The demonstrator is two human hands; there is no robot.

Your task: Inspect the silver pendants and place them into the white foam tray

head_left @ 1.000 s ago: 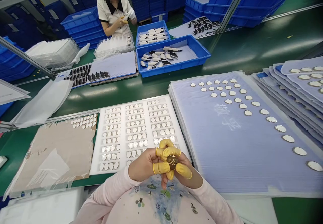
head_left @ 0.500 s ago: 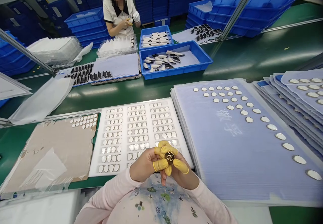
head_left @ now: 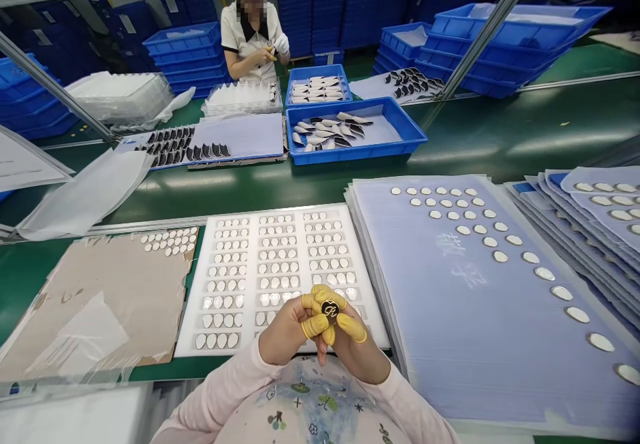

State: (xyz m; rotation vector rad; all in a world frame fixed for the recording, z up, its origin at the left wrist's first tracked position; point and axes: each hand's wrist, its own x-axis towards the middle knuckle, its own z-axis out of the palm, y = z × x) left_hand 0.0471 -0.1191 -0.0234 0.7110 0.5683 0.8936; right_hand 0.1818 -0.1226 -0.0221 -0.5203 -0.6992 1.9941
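Both my hands meet close to my chest, fingertips in yellow finger cots pinching one small dark heart-shaped badge (head_left: 330, 310) with a gold letter on it. My left hand (head_left: 287, 331) grips it from the left and my right hand (head_left: 357, 347) from the right. Just beyond them lies a white foam tray (head_left: 197, 324) with rows of small shiny heart-shaped pieces. To the right a pale blue corrugated sheet (head_left: 450, 324) carries more such pieces laid in lines.
A brown cardboard sheet (head_left: 100, 297) with a few pieces lies at the left. Stacked blue sheets (head_left: 595, 231) sit at the far right. Across the green belt (head_left: 500, 131) stand blue bins (head_left: 405, 121) of parts, where another person (head_left: 250, 31) works.
My hands have kept the same pinch on the badge. The view has tilted upward, so hands and trays sit a little lower in the picture.
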